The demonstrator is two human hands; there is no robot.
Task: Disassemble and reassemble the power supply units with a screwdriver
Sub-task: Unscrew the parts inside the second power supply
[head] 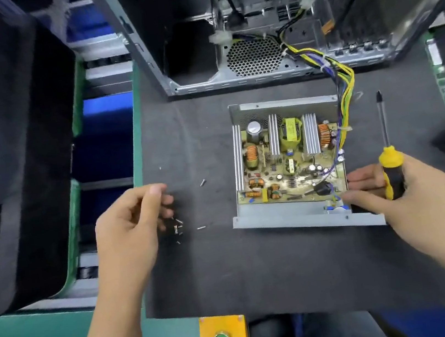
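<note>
Right hand (401,193) grips the yellow-black screwdriver (388,149), tip up, fingertips touching the open power supply unit (286,161) at its near right corner; left hand (134,222), fingers loosely curled, hovers over loose screws (177,227) left of the unit

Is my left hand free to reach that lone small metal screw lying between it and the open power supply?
Probably yes: the left hand hovers nearby over the dark mat, and nothing stands between it and the lone small metal screw.

Two bare forearms, no sleeves in view. Left hand (128,225) and right hand (401,193) without gloves, rings or watch. Short, unpainted nails.
</note>
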